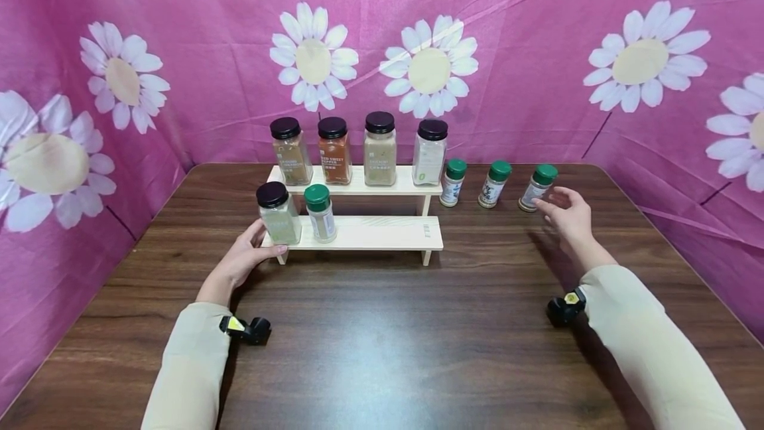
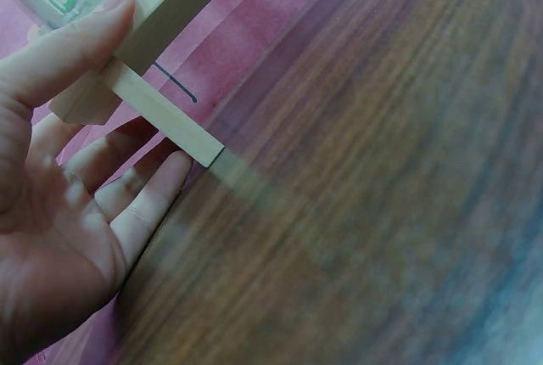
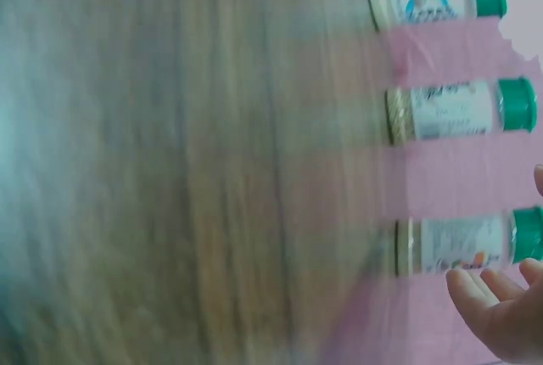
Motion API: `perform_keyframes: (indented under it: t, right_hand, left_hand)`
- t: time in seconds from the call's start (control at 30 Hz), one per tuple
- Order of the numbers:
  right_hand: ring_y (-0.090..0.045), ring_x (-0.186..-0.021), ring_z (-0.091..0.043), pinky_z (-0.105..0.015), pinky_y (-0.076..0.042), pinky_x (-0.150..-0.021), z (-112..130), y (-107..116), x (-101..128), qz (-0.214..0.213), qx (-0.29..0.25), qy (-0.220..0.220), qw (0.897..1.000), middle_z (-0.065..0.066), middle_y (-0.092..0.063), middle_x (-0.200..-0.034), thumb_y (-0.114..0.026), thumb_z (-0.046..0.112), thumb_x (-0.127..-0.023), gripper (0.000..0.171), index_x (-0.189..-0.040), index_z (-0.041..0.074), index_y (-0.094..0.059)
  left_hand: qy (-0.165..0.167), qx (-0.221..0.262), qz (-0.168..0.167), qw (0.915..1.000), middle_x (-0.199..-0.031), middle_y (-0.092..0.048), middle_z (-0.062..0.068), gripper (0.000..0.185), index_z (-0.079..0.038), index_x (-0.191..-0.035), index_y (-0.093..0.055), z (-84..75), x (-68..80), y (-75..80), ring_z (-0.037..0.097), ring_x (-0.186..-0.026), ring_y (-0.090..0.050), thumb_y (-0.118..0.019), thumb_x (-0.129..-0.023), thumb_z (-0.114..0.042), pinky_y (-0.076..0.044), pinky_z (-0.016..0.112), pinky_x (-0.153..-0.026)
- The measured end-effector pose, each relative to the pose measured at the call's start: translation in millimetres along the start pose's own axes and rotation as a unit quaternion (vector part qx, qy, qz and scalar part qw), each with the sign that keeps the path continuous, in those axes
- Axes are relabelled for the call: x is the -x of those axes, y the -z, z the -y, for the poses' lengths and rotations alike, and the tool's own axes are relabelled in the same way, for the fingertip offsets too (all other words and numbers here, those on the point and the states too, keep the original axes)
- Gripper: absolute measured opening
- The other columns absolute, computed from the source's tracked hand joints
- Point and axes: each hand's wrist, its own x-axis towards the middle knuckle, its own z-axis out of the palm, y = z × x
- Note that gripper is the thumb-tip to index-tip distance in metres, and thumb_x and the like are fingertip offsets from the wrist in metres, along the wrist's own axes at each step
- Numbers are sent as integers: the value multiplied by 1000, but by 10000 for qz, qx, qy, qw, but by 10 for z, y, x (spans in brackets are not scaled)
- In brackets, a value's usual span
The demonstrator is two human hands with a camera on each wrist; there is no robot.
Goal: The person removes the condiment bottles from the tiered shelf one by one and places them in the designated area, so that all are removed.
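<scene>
Left hand (image 1: 243,259) grips a pale two-tier wooden rack (image 1: 382,234); right hand (image 1: 571,223) loosely uncurled.
It sits beside a cylindrical, green-capped, white-labelled shaker (image 1: 536,187); contact unclear.

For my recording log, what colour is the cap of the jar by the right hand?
Green; the cap shows best in the head view.
</scene>
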Motion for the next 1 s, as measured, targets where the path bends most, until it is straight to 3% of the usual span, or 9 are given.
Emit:
perform_keyframes:
  t: [0.07, 0.2, 0.27, 0.47, 0.67, 0.8, 1.0]
  right_hand:
    - [-49, -80, -1, -17, -45, -61, -69, -3, -36, 63, -29, 121, 9999, 7, -51, -92, -74, 20, -68, 47, -108, 16, -50]
    - [-51, -81, -3, -19, -46, -60, -156, -22, -39, 192, -311, 397, 9985, 4, -55, -92, -74, 16, -68, 49, -111, 11, -51]
    - [-51, -81, -4, -20, -46, -60, -168, -38, -21, 260, -205, 542, 9980, 3, -55, -94, -73, 16, -69, 52, -115, 8, -49]
    - [-54, -83, -3, -18, -46, -62, -227, -88, -22, 489, -448, 655, 9956, -3, -52, -102, -73, 14, -69, 53, -117, 12, -49]
    - [-56, -81, -2, -18, -46, -65, 114, -235, 329, 927, -512, 869, 9906, 6, -58, -93, -71, 11, -71, 40, -107, 15, -53]
    - [-56, -76, -1, -14, -44, -65, 384, -362, 607, 1351, -700, 1231, 9807, 10, -60, -85, -65, 3, -75, 29, -97, 18, -54]
    - [-56, -77, -2, -14, -43, -67, 430, -495, 701, 1547, -374, 1611, 9740, 6, -60, -87, -67, 6, -74, 32, -103, 9, -54]
  left_hand:
    - [3, -8, 2, 10000, -125, -38, 14, 71, -3, -135, -22, -1, 2, 3, 10, -102, -41, -62, -76, -2, -34, 20, -83]
    - [-31, 0, 5, 10000, -124, -39, 13, 71, -3, -135, -22, -1, 9, -1, 10, -102, -41, -62, -76, -1, -35, 20, -83]
    - [-46, 19, 0, 10000, -123, -40, 12, 71, -3, -135, -22, 1, 11, -4, 10, -102, -41, -62, -76, -1, -35, 20, -83]
    - [-38, -13, -28, 10000, -122, -41, 12, 71, -3, -135, -22, 5, 8, -3, 9, -99, -43, -62, -76, -1, -36, 20, -82]
    - [8, -37, -16, 10000, -124, -38, 15, 71, -3, -135, -22, 2, 3, -1, 8, -98, -44, -62, -76, -1, -36, 20, -81]
    - [31, -69, -20, 10000, -126, -36, 18, 72, -4, -135, -21, 4, 2, 0, 8, -98, -43, -62, -76, -2, -36, 20, -81]
    - [39, -102, -36, 9999, -127, -35, 19, 72, -4, -136, -21, 3, 3, 2, 9, -100, -42, -62, -76, -2, -35, 20, -82]
